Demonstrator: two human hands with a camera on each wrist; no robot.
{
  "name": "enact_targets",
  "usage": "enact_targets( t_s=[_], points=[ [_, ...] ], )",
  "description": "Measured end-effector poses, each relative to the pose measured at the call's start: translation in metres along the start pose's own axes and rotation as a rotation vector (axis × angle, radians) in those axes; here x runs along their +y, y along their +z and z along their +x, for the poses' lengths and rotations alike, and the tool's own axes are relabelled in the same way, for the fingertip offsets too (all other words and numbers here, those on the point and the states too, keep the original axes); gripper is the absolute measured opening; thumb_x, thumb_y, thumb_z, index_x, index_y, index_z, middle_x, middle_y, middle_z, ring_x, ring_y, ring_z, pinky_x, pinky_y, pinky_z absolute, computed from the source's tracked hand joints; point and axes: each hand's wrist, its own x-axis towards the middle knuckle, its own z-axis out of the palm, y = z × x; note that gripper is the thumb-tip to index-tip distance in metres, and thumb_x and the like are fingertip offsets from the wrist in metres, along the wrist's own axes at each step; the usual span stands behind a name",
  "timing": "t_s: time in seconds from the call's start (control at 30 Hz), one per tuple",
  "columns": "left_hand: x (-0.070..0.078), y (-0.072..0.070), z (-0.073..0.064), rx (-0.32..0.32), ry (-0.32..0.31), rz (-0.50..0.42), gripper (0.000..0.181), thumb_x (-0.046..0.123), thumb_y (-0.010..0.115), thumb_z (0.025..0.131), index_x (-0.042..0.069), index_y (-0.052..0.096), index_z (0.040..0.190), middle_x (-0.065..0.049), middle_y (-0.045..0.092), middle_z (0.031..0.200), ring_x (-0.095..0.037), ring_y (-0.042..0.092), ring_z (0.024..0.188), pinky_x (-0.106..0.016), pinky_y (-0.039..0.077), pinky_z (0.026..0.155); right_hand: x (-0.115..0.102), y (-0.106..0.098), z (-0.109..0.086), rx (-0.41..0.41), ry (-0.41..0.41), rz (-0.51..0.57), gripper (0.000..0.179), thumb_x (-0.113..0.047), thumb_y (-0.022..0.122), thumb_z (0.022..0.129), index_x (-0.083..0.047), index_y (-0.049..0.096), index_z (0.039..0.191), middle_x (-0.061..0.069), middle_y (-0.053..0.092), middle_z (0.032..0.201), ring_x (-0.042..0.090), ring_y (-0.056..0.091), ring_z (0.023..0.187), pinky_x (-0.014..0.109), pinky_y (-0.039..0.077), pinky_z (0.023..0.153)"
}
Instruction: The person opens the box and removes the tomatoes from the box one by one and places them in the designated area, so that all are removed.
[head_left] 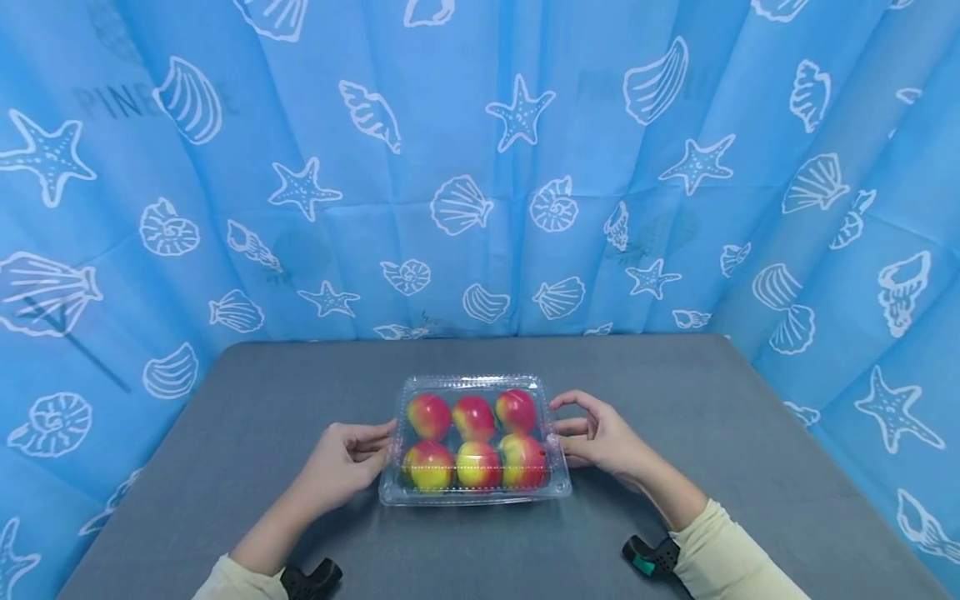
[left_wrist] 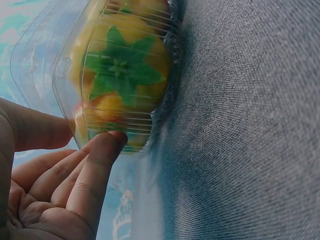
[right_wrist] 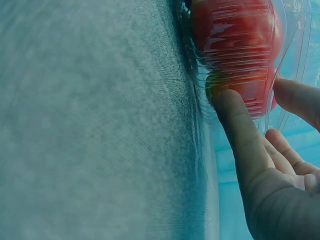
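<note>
A clear plastic clamshell box (head_left: 477,498) lies on the grey table, its see-through lid over several round red-and-yellow fruits (head_left: 477,463) set in two rows. At the box's left side, my left hand (head_left: 341,467) pinches the rim between thumb and fingers. In the left wrist view a green star-shaped leaf (left_wrist: 120,67) shows on a yellow fruit through the ribbed wall. My right hand (head_left: 607,437) holds the opposite side. The right wrist view has its thumb (right_wrist: 297,99) at the rim and a fingertip (right_wrist: 229,102) against the ribbed wall.
Grey cloth covers the table (head_left: 300,383), whose far edge meets a blue curtain (head_left: 480,250) printed with white shells and starfish. The curtain also runs along both sides. Black wrist devices (head_left: 651,557) sit by the cream sleeves (head_left: 735,558).
</note>
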Motion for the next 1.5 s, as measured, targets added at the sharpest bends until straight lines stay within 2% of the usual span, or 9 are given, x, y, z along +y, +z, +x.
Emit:
enact_targets(
  t_s=[0.57, 0.87, 1.2, 1.37, 1.5],
  points=[
    [-0.001, -0.0026, 0.0004, -0.01, -0.015, -0.01, 0.039, 0.012, 0.071, 0.102, -0.007, 0.067, 0.136, -0.029, 0.068, 0.136, -0.033, 0.076, 0.116, -0.031, 0.065, 0.087, 0.0022, -0.0004, 0.001, -0.002, -0.002, -0.004, 0.056, -0.01, 0.071, 0.102, -0.002, 0.039, 0.148, 0.034, 0.065, 0.138, 0.02, 0.079, 0.106, 0.049, 0.065, 0.088],
    [-0.001, -0.0041, 0.0006, -0.027, -0.052, -0.052, 0.042, 0.012, 0.071, 0.102, -0.008, 0.064, 0.138, -0.028, 0.065, 0.14, -0.034, 0.074, 0.12, -0.031, 0.064, 0.09, -0.0018, -0.0004, -0.0002, -0.014, 0.017, 0.035, 0.057, -0.008, 0.07, 0.102, -0.002, 0.038, 0.148, 0.028, 0.069, 0.132, 0.021, 0.077, 0.108, 0.052, 0.065, 0.089],
    [-0.0024, -0.0031, 0.0013, -0.033, -0.123, -0.098, 0.045, 0.014, 0.071, 0.103, -0.005, 0.062, 0.143, -0.027, 0.065, 0.142, -0.033, 0.072, 0.123, -0.031, 0.063, 0.093, -0.0038, 0.0004, -0.003, -0.014, 0.029, 0.05, 0.054, -0.009, 0.068, 0.103, -0.005, 0.04, 0.149, 0.019, 0.069, 0.13, 0.02, 0.075, 0.111, 0.048, 0.065, 0.091],
    [-0.0041, -0.0021, 0.0011, -0.037, -0.116, -0.108, 0.047, 0.016, 0.071, 0.102, -0.005, 0.061, 0.144, -0.028, 0.066, 0.141, -0.033, 0.073, 0.122, -0.031, 0.063, 0.094, -0.0034, 0.0028, -0.0022, -0.002, 0.034, 0.062, 0.053, -0.007, 0.068, 0.102, -0.003, 0.04, 0.147, 0.014, 0.066, 0.126, 0.018, 0.074, 0.108, 0.044, 0.066, 0.089],
    [-0.0046, -0.0018, 0.0018, -0.039, -0.1, -0.111, 0.048, 0.016, 0.071, 0.102, -0.005, 0.061, 0.144, -0.028, 0.066, 0.141, -0.034, 0.072, 0.123, -0.031, 0.063, 0.093, -0.0046, 0.0039, -0.0012, 0.012, 0.035, 0.06, 0.053, -0.006, 0.067, 0.101, -0.001, 0.04, 0.146, 0.017, 0.063, 0.127, 0.018, 0.072, 0.106, 0.042, 0.066, 0.087]
  ],
)
